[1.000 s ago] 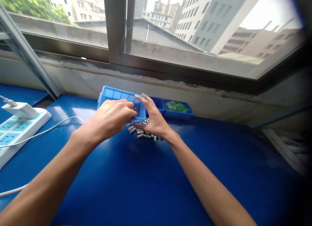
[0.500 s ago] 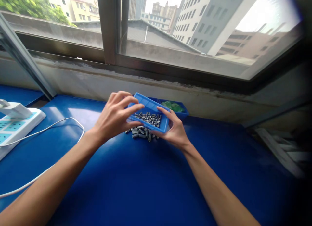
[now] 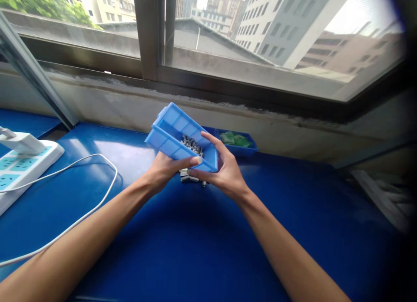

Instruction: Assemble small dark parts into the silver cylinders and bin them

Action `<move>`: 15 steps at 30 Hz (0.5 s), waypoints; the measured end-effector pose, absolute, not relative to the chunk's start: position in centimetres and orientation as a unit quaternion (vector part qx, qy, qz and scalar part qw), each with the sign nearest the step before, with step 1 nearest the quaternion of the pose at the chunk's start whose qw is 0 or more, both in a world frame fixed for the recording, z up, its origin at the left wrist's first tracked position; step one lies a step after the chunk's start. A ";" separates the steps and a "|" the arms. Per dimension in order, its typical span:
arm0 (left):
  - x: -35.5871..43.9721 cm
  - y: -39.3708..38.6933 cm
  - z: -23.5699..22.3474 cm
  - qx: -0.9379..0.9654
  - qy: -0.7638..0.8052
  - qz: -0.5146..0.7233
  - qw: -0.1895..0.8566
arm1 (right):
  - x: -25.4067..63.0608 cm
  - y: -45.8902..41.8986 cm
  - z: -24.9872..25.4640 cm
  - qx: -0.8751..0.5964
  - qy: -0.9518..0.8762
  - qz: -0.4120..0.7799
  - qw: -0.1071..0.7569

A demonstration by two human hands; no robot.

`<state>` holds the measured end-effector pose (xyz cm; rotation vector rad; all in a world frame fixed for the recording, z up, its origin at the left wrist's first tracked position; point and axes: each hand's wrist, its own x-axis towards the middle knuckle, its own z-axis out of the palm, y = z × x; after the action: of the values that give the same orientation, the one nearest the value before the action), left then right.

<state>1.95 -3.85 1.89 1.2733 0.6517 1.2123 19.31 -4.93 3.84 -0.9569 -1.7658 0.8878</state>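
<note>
A light-blue plastic parts bin [image 3: 170, 145] is held tilted above the table, its left end raised and its right end lower. Small metal screws [image 3: 192, 145] have gathered toward the lower right end inside it. My left hand [image 3: 166, 168] grips the near long side, thumb on the wall and fingers hidden underneath. Around the right end wraps my right hand [image 3: 228, 169], thumb below and fingers over the far rim. Beneath the bin, partly covered by it and my hands, lies a pile of metal hex standoffs [image 3: 189, 177] on the blue table [image 3: 182, 245].
Behind my right hand stands a blue bin [image 3: 249, 151] with green pieces [image 3: 235, 139], close to the wall. A white power strip [image 3: 31, 165] and white cable [image 3: 85, 217] lie at the left. The window wall [image 3: 114, 103] bounds the table's far edge.
My left hand has moved from above the bin's left side to grip its near side from below. The bin's left end has risen, and the screws have slid to the right end.
</note>
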 end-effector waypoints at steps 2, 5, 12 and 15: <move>1.3 -3.6 1.8 0.550 0.299 0.519 0.582 | 19.7 -4.8 3.3 -0.386 -0.740 0.328 0.442; 0.3 -3.0 1.9 0.569 0.340 0.506 0.553 | 20.9 -4.5 2.4 -0.405 -0.769 0.260 0.421; -0.6 -2.7 2.6 0.633 0.369 0.463 0.499 | 22.3 -4.6 0.2 -0.421 -0.819 0.192 0.339; -0.4 -2.9 2.7 0.641 0.373 0.448 0.500 | 22.2 -4.6 -0.6 -0.424 -0.819 0.207 0.326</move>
<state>-0.37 -2.88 2.72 1.5495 0.9024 1.0836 22.16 -4.58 -0.60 -1.1100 -2.1477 0.5423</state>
